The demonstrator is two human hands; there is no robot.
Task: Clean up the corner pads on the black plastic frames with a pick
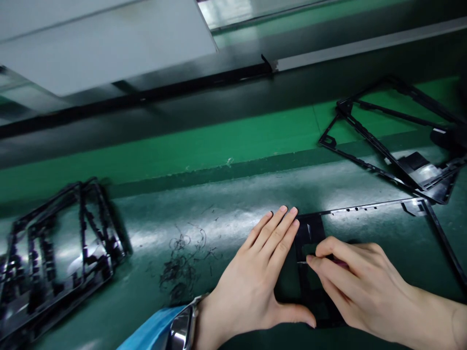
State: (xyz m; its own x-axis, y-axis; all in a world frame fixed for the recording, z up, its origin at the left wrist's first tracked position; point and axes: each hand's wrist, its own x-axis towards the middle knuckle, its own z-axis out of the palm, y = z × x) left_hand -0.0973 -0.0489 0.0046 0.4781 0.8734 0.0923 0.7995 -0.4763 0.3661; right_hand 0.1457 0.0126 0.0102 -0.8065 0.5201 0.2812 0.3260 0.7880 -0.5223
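Observation:
A black plastic frame lies flat on the green bench, with a wide panel with cut-outs along its left side. My left hand is spread flat with its fingertips at the panel's left edge and its thumb by the lower part. My right hand is pinched over the panel around a slim tool. A bit of its reddish handle shows between the fingers. Its tip is near a cut-out in the panel, and its exact kind is hidden by the fingers.
Thin black plastic shavings lie left of my left hand. A pile of black frames stands at the left, and more loose black frames overlap at the upper right. A dark rail runs along the back beneath a white panel.

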